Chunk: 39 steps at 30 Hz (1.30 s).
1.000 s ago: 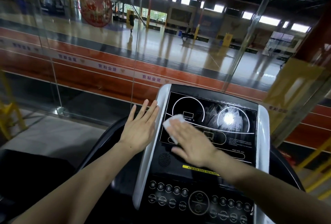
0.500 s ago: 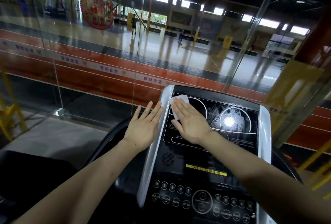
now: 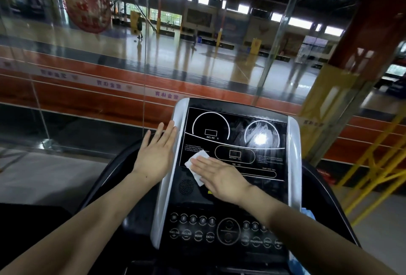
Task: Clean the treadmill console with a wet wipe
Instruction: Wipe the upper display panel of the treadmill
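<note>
Change since earlier frames: right hand (image 3: 222, 176) and wet wipe (image 3: 196, 168) have swept from the upper left corner of the display panel (image 3: 234, 142) down to its lower left corner; left hand (image 3: 157, 151) has stayed flat against the console's left side.
Right hand: fingers straight and together, palm down, pressing the wipe flat onto the panel; nothing is pinched.
Left hand: open, fingers spread and pointing up, resting along the silver left trim (image 3: 170, 175), seemingly steadying the treadmill console (image 3: 230, 197).
Wet wipe: small white sheet, mostly under the right fingertips, its free corners showing just left of center frame, overlapping the panel's bottom edge above the round speaker grille (image 3: 186, 186).
Done so far: right dial (image 3: 261, 136) shows streaky wet smears under a bright light reflection, so it looks wiped; the left dial (image 3: 211, 128) area looks dark and even.
Left to do: probably the panel's lower right strip, the button rows (image 3: 219, 230) at lower center, and both silver trims; no wet marks are visible there.
Edges: panel ends at raised silver trim on both sides; a sideways stroke would meet these rims.
Open room: wide bare panel lies to the right of the wipe; the button area below is partly covered by the right forearm.
Background: glass wall with a sports court beyond, across the upper frame.
</note>
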Available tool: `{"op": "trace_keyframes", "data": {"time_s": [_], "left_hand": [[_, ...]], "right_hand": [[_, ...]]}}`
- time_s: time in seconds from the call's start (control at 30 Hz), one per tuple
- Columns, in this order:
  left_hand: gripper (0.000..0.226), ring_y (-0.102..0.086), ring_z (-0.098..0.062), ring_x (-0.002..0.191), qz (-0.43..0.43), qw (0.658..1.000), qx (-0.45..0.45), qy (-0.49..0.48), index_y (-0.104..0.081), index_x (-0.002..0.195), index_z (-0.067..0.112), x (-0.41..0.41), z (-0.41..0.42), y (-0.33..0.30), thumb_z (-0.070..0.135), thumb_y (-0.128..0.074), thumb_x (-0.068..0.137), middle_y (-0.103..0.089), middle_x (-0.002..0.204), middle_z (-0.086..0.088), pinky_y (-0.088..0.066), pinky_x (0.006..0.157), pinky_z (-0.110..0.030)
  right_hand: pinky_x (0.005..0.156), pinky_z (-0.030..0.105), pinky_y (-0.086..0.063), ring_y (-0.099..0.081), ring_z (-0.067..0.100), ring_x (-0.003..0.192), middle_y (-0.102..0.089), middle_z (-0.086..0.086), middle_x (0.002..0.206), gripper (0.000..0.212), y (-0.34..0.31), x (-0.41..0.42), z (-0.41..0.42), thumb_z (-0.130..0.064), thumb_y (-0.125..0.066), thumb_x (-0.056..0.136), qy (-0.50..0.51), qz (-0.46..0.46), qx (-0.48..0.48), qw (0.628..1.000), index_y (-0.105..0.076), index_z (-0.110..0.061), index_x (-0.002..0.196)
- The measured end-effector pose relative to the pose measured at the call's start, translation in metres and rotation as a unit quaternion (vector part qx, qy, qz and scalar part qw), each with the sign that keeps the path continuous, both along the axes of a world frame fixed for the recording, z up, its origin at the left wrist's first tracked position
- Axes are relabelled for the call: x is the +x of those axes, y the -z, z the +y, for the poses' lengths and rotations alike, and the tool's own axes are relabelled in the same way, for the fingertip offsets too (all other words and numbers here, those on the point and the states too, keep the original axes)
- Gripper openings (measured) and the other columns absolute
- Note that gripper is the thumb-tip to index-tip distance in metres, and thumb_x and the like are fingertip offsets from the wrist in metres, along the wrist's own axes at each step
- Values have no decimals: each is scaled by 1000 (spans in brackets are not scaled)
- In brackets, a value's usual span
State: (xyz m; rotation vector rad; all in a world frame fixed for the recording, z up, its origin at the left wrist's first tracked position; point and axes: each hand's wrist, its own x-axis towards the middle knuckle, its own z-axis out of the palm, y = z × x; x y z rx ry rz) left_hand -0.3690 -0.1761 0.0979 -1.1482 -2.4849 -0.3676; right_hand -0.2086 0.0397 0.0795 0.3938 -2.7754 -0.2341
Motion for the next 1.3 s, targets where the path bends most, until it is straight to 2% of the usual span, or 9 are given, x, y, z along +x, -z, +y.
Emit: {"op": "trace_keyframes", "data": {"time_s": [0.2,0.37,0.47,0.67,0.87,1.0,1.1,1.2,1.3], "left_hand": [[64,5,-28,161,3,999,26,21,-24,164,14,29,10,-1,21,-43,103,-3,175,-2,-6,130,-56],[63,2,-28,162,19,997,22,67,-29,163,16,54,32,-3,20,-44,102,-8,175,-1,-7,130,-54],[63,1,-27,162,20,995,29,98,-31,162,16,68,51,-1,18,-47,101,-9,174,1,-10,130,-54],[63,-2,-29,162,30,990,19,135,-37,159,17,90,77,8,18,-52,98,-14,174,-2,-13,130,-55],[61,-1,-28,162,6,991,12,134,-39,158,19,103,69,32,16,-50,98,-13,174,0,-13,130,-54],[58,0,-27,162,-18,991,17,130,-41,157,18,107,65,41,15,-50,99,-16,174,-1,-12,130,-54],[56,-3,-27,162,-17,990,23,139,-44,154,18,112,64,46,13,-51,98,-20,173,-1,-15,130,-55],[56,-4,-27,162,-15,989,25,144,-45,153,18,115,68,47,13,-50,98,-23,172,-2,-17,129,-55],[56,-3,-27,162,-24,989,27,145,-45,154,18,118,72,47,12,-51,98,-22,173,-2,-14,130,-55]], "right_hand": [[121,33,-40,-42,9,149,-51,-6,157,45,0,35,33,-24,-57,106,17,42,-13,999,-55,-22,151],[119,33,-42,-40,9,150,-50,-4,158,46,9,79,68,-20,-54,105,67,60,-27,996,-55,-19,151],[118,35,-45,-38,8,151,-47,-5,160,54,16,112,94,-10,-63,101,117,77,-53,989,-53,-20,152],[103,40,-58,-50,15,142,-57,5,152,43,29,161,107,-10,-64,100,246,143,-100,954,-62,-9,143],[119,28,-38,-50,21,142,-56,14,151,49,58,162,77,6,-70,93,294,210,-180,915,-63,-3,140],[114,26,-40,-44,20,146,-45,5,158,74,75,155,55,21,-71,80,357,182,-205,893,-56,-7,147],[126,29,-25,-36,20,152,-44,9,161,68,70,141,38,14,-68,88,296,148,-194,924,-50,-4,151],[123,33,-35,-38,19,151,-50,9,157,49,63,129,23,-1,-68,97,251,146,-179,940,-58,-3,145],[124,26,-29,-38,16,151,-49,7,159,59,64,138,38,9,-71,89,259,136,-170,941,-58,-5,145]]}}
